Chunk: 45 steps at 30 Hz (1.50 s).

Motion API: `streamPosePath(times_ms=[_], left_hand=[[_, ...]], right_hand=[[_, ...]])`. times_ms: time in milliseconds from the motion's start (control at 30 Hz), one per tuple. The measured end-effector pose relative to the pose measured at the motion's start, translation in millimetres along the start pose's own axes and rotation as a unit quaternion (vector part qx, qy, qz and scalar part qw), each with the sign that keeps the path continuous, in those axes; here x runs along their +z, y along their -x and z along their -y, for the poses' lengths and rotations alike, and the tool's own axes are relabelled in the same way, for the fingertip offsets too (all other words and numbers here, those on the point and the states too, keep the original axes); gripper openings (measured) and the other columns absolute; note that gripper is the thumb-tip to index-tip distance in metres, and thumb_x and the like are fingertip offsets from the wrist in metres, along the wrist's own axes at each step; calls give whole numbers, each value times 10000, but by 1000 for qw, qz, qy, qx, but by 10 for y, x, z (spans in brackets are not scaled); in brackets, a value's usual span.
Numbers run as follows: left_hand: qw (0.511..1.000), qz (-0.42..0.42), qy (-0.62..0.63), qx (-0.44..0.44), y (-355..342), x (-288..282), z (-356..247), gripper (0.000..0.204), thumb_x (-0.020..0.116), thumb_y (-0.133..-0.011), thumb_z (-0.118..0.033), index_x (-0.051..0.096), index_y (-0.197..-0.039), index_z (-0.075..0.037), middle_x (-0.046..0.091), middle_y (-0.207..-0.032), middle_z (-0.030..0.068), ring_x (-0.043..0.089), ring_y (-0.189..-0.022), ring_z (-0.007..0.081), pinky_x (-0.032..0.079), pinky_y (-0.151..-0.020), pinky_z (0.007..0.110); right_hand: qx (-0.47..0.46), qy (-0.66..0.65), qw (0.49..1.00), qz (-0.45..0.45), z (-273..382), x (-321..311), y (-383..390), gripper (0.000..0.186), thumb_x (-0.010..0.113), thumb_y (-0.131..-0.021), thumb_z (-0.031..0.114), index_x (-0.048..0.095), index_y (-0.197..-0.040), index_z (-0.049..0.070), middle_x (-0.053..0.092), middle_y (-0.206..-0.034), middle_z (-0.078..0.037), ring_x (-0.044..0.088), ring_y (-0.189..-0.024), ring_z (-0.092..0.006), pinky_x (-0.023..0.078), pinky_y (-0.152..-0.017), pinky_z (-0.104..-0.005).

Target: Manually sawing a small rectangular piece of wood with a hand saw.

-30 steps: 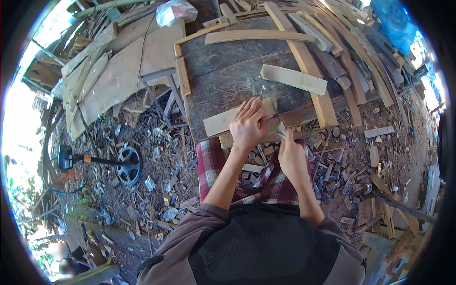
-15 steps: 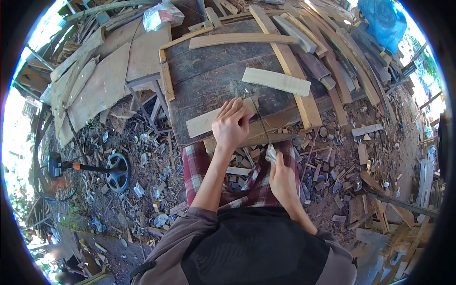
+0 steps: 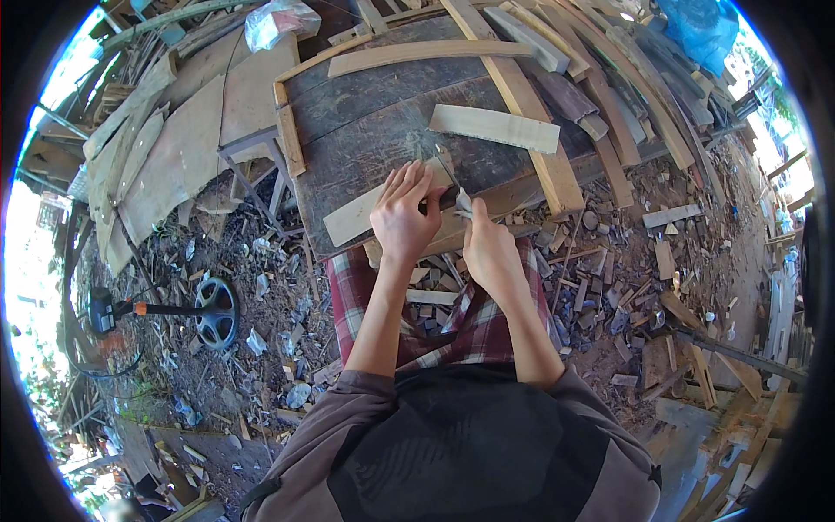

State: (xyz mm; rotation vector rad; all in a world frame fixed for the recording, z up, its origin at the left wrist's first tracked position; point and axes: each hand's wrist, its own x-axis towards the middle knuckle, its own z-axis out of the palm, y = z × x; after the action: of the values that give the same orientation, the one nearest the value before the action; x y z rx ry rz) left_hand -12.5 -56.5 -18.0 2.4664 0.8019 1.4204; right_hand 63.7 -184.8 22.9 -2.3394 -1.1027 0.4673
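Note:
My left hand (image 3: 405, 216) lies with fingers stretched out over a pale wooden board (image 3: 351, 219), pressing it on the dark worktable (image 3: 365, 143) near its front edge. In my right hand (image 3: 496, 261), closed fingers grip the whitish handle of what looks like a hand saw (image 3: 464, 204). Its thin blade, seen nearly edge-on, points away from me at the board's right end, close beside my left thumb. Whether the teeth touch the wood cannot be made out. Beyond the blade lies another pale board (image 3: 496, 127) with a rough near edge, partly resting on a long plank (image 3: 544, 170).
A curved strip of wood (image 3: 426, 54) lies across the table's far part. Stacked timber (image 3: 600, 96) fills the right side. A clear plastic bag (image 3: 280, 24) sits at the far left. Wood scraps litter the ground, where a black wheel (image 3: 217, 313) on a shaft stands.
My right hand has pushed the saw forward and slightly left, bringing the handle close to my left hand. The left hand stays on the board. The whole view has shifted slightly.

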Motion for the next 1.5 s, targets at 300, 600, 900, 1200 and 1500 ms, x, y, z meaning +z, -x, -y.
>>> streamPosePath(times_ms=[300,600,900,1200,1500], left_hand=[[1000,5,-22,-14,12,-26,30,266,724,-765,-134,733,-1017,-47,697,-1113,125,650,-1089,266,493,-991,387],[1000,7,-5,-8,18,23,34,271,721,-759,-131,727,-1015,-45,690,-1134,118,647,-1091,273,487,-999,391],[1000,9,-11,-13,45,-31,56,285,727,-757,-106,732,-1037,-52,696,-1133,106,648,-1100,270,497,-994,379],[1000,-7,10,10,49,13,63,254,737,-748,-143,723,-979,-39,697,-1107,111,655,-1076,270,495,-993,398],[1000,6,11,-3,79,-69,67,258,750,-728,-147,730,-976,-77,699,-1113,77,653,-1077,259,504,-980,366]], right_hand=[[-15,-5,1000,13,-417,18,598,230,469,-976,175,422,-1157,43,626,-724,-315,613,-727,-527,476,-647,-624],[-44,-5,999,-19,-194,133,-73,277,460,-974,165,416,-1206,18,631,-738,-310,621,-743,-510,491,-660,-597],[-21,4,1000,15,-389,134,506,251,469,-972,135,422,-1192,23,623,-725,-313,618,-707,-502,481,-608,-599],[-44,16,999,17,-76,50,-116,254,466,-989,146,421,-1178,-17,622,-832,-339,606,-823,-506,472,-688,-565],[-10,8,1000,28,-380,15,599,303,461,-1000,171,417,-1261,24,627,-845,-321,602,-811,-511,442,-634,-585]])
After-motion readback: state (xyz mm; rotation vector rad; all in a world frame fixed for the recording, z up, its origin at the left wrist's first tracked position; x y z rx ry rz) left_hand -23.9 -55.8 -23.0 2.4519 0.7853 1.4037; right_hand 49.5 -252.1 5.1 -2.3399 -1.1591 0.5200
